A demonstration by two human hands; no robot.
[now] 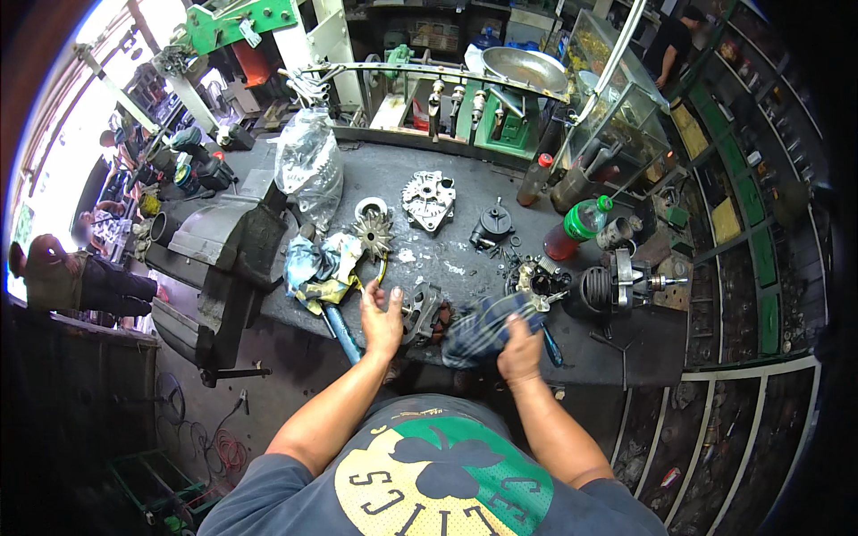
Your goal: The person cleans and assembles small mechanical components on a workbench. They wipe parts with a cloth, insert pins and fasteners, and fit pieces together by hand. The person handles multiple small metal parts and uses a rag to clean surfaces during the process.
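Note:
My left hand (382, 320) grips a grey metal alternator part (424, 313) at the front edge of the dark workbench (375, 170). Beside it my right hand (519, 350) clutches a dark blue checked rag (483, 327) pressed against that part. Just ahead lie a star-shaped metal fan (373, 232), a grey alternator housing (428, 200), a black pulley piece (492, 223) and small loose nuts. A rotor with a shaft (617, 284) rests to the right.
A large grey bench vise (219, 259) stands at the left, with a crumpled blue-yellow cloth (319, 268) and blue-handled tool (342, 330) next to it. A clear plastic bag (308, 165), a red-liquid bottle (576, 228) and shelves at right. People stand far left and top right.

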